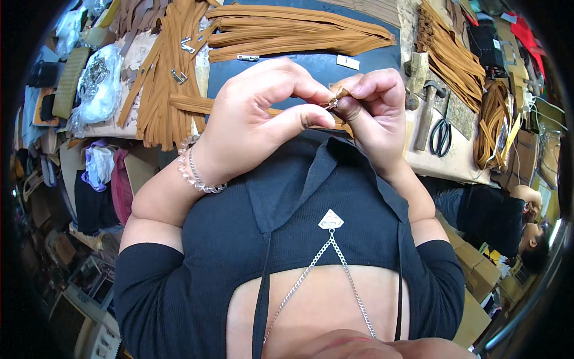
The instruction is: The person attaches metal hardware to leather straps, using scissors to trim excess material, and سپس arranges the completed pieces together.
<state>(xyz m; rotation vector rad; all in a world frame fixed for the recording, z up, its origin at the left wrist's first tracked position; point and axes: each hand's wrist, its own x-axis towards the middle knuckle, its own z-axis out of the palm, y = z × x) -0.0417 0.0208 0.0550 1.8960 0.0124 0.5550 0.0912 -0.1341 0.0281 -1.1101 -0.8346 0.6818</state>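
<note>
My two hands meet in front of my chest over the near edge of the table. The thumb and fingers of my right hand (378, 107) are closed on the end of a brown zipper tape (341, 91). From the other side my left hand (263, 102) pinches at a small shiny metal piece, which looks like a zipper slider (329, 105), right at the tape's end. How far the tape sits inside the metal piece is too small to tell. Part of a brown tape shows behind my hands. Several metal zipper sliders (247, 58) lie beyond my left hand.
Brown zipper tapes (299, 27) lie across a dark blue mat (287, 64), with another pile (170, 78) to the left. A hammer (427, 113), black-handled scissors (441, 137) and a coiled tape bundle (493, 125) lie right. A clear bag (98, 81) of metal parts sits far left.
</note>
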